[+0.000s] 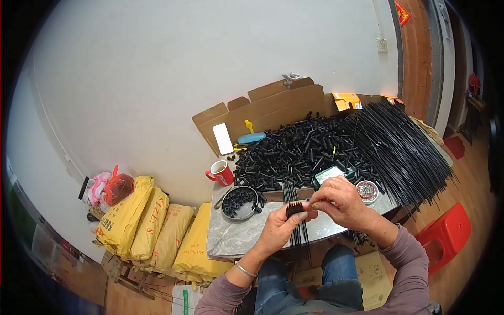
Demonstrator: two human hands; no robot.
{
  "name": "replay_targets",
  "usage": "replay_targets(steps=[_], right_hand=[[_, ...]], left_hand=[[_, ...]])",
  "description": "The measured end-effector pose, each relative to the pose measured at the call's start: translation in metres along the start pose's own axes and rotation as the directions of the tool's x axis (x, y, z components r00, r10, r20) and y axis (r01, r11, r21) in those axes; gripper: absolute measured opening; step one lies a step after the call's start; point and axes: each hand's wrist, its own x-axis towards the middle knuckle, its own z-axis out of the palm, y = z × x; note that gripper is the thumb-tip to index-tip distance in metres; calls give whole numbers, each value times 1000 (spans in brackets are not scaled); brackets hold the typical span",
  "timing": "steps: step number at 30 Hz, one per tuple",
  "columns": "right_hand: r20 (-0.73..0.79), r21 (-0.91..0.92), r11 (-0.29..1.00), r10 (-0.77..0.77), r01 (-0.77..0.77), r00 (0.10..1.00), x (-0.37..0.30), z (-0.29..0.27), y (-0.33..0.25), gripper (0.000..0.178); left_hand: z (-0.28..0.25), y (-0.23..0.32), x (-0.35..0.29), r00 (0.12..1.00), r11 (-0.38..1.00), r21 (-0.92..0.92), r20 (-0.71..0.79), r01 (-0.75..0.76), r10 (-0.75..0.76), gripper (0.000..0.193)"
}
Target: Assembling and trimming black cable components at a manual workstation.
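Note:
My left hand point(278, 228) is closed around a bundle of thin black rods point(290, 193), which run from the table's front edge down toward my lap. A row of black tips like comb teeth point(295, 209) stands up between its thumb and fingers. My right hand point(341, 202) is beside it, thumb and fingertips pinched together close to the left fingers; whatever they pinch is too small to make out. Beyond both hands spreads a heap of short black plastic fittings point(294, 149). A round dish of small metal pieces point(367, 192) stands just past my right hand.
On the grey table point(226, 236) are a round tin point(244, 212) of small black rings, a red mug point(221, 174), a white phone point(222, 139) and many long black rods point(401, 152). Cardboard point(283, 107) lines the back. Yellow sacks point(123, 218) stand left, a red stool point(451, 233) right.

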Motion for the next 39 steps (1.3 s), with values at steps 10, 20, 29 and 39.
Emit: replay_targets(steps=[10,20,29,39], right_hand=[[-27,-24,998,-55,54,998,6,0,-5,12],[-25,-19,1000,-22,22,999,3,0,-4,11],[-18,4,1000,-1,1,1000,1,0,-4,11],[-12,-34,996,-78,77,997,5,-3,-3,11]], left_hand=[[-2,-3,1,999,999,42,32,5,-7,22],[-3,-1,-1,1000,1000,-12,10,15,-15,23],[-1,-2,1,1000,1000,-24,8,11,-11,22],[-1,2,0,1000,1000,1,26,11,-11,21]])
